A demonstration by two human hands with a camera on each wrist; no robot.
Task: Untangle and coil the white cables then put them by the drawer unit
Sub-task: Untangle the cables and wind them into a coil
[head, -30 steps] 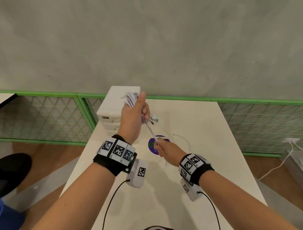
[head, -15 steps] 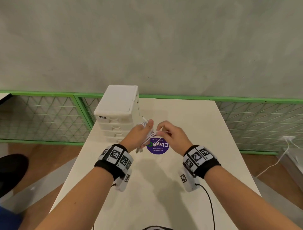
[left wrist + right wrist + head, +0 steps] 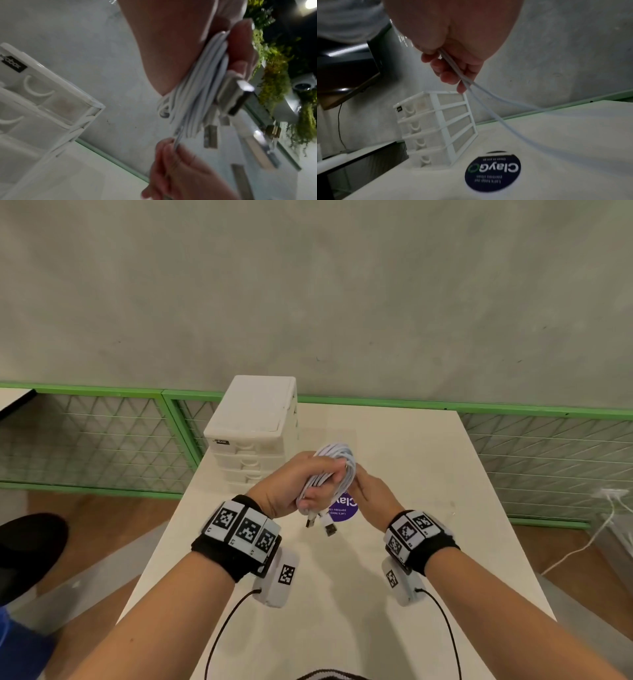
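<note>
A bundle of coiled white cables (image 3: 337, 463) is held above the table, just right of the white drawer unit (image 3: 253, 419). My left hand (image 3: 308, 484) grips the middle of the coil, fingers curled round it. Two USB plugs (image 3: 320, 523) dangle below that hand. My right hand (image 3: 363, 484) is against the coil's right side. In the right wrist view its fingers (image 3: 447, 75) pinch two strands (image 3: 488, 108). The left wrist view shows the coil (image 3: 202, 83) in my palm, a metal plug (image 3: 235, 97), and right fingers (image 3: 169, 152) pinching a strand.
A round purple sticker (image 3: 344, 510) lies on the white table (image 3: 428, 474) under my hands. A green mesh fence (image 3: 102, 436) runs behind the table below a grey wall. Another white cable (image 3: 596, 529) trails on the floor at right.
My left hand came down from its raised position with the coil. My right hand moved in from the trailing strand and now pinches strands right at the coil.
</note>
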